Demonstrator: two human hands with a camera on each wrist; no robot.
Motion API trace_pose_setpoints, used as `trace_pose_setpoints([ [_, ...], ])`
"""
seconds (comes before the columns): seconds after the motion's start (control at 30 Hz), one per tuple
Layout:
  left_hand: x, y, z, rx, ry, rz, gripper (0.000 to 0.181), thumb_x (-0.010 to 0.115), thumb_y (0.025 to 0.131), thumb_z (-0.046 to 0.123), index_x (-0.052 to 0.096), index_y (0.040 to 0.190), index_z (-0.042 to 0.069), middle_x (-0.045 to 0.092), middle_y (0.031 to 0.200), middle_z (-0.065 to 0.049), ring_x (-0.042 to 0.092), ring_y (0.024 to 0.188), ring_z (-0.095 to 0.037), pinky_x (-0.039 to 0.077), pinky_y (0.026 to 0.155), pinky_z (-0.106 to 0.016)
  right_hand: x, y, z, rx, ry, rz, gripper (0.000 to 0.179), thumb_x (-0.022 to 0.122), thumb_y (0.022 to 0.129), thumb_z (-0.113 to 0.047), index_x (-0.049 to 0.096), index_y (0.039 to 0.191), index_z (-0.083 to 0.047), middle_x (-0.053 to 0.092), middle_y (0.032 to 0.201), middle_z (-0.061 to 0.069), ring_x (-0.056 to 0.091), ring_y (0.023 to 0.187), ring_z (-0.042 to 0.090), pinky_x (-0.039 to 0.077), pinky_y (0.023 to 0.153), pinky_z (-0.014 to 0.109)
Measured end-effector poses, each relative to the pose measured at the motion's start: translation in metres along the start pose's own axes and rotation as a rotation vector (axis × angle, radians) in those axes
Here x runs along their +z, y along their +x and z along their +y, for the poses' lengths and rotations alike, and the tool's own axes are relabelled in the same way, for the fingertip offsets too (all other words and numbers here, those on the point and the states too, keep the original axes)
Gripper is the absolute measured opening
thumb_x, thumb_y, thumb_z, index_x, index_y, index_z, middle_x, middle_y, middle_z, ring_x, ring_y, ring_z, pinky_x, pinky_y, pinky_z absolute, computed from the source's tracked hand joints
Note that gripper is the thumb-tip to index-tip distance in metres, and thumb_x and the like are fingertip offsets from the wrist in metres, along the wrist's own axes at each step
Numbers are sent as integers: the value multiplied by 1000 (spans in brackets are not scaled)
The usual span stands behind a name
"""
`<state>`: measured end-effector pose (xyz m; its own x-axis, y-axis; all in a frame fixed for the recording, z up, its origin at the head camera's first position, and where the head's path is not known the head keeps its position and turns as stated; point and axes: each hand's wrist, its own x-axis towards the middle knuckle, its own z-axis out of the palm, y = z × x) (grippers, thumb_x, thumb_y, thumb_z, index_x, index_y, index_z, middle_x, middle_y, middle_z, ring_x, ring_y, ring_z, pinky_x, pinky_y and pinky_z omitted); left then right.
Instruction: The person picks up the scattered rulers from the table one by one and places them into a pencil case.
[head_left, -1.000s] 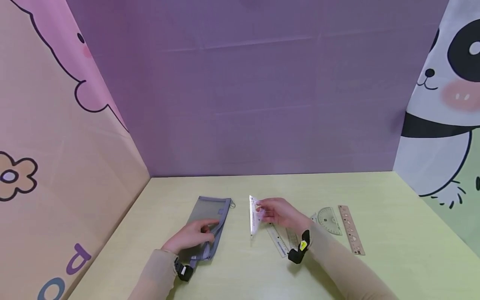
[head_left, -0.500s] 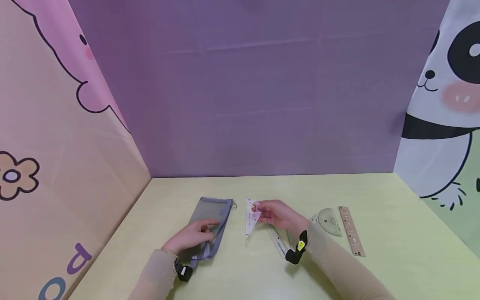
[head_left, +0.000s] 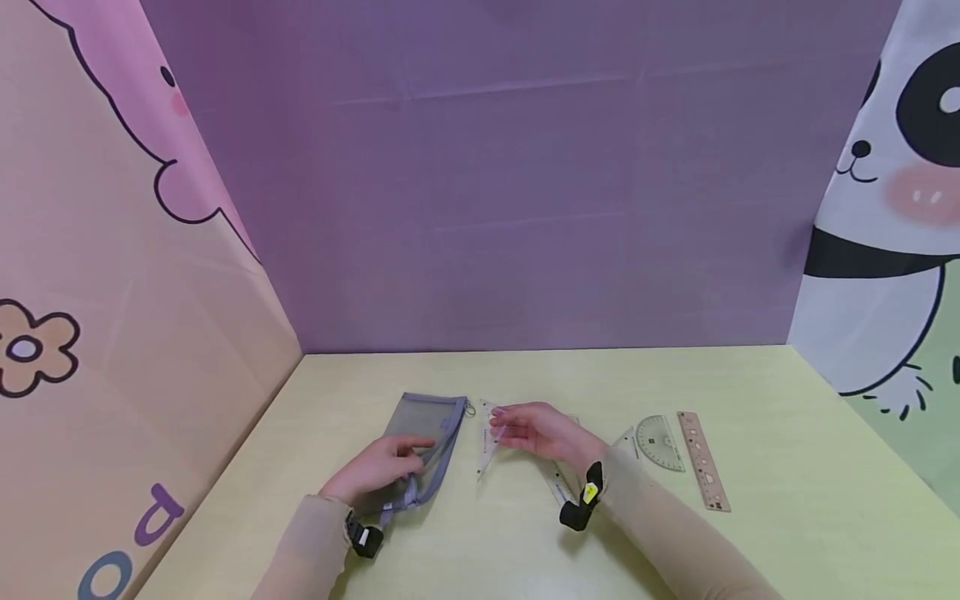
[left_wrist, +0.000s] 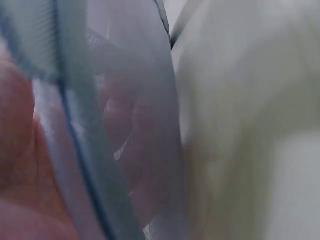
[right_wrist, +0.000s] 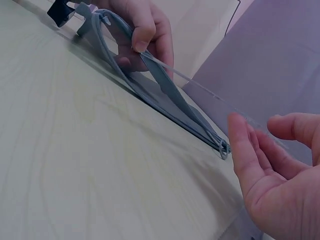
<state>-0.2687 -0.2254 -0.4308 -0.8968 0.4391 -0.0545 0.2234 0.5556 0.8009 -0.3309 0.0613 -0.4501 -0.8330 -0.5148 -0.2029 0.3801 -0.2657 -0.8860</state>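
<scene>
A grey mesh zip pouch (head_left: 423, 414) with blue-grey edging lies on the left of the table. My left hand (head_left: 381, 467) grips its near side, thumb at the rim, and the mouth gapes in the right wrist view. Mesh and edging (left_wrist: 107, 150) fill much of the left wrist view, with fingers showing through. Just right of the pouch, my right hand (head_left: 546, 433) pinches a clear plastic set square (head_left: 485, 443), raised above the table. Seen edge-on in the right wrist view, the set square (right_wrist: 195, 85) reaches toward the pouch's mouth.
Under my right forearm lies a clear ruler (head_left: 557, 482), partly hidden. Further right are a clear protractor (head_left: 660, 443), a partly covered clear piece (head_left: 627, 438) and a pink ruler (head_left: 703, 461). Fabric panels stand at the table's back and sides.
My right hand has moved left with the set square, bringing it close to the pouch. The left hand has kept its hold, and the pouch's mouth appears wider.
</scene>
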Motion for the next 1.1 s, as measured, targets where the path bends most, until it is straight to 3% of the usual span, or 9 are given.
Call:
trace_pose_setpoints([
  [0.3, -2, 0, -1, 17, -42, 13, 45, 57, 86, 4, 57, 129, -7, 57, 70, -1, 45, 58, -12, 40, 52, -24, 9, 6, 6, 32, 23, 7, 15, 53, 94, 0, 65, 102, 3, 68, 88, 9, 67, 79, 17, 55, 77, 31],
  [0.57, -1, 1, 1, 6, 7, 44, 44, 54, 86, 5, 59, 128, -3, 50, 64, 2, 39, 51, -10, 37, 49, -24, 17, 6, 11, 59, 52, 29, 27, 51, 95, 1, 55, 119, 13, 67, 90, 12, 67, 82, 19, 54, 82, 33],
  [0.83, -3, 1, 2, 6, -2, 45, 43, 53, 87, 4, 59, 129, -4, 48, 63, 2, 38, 51, -11, 37, 50, -25, 17, 9, 16, 69, 102, 17, 24, 51, 95, 0, 58, 114, 12, 68, 89, 13, 68, 82, 21, 54, 82, 33],
  [1.1, -3, -1, 6, -4, 4, 51, 43, 54, 87, 5, 59, 129, -3, 48, 63, 2, 37, 51, -12, 36, 51, -25, 20, 15, 19, 61, 106, 41, 33, 48, 96, 0, 50, 124, 18, 66, 93, 16, 67, 85, 23, 52, 86, 35],
])
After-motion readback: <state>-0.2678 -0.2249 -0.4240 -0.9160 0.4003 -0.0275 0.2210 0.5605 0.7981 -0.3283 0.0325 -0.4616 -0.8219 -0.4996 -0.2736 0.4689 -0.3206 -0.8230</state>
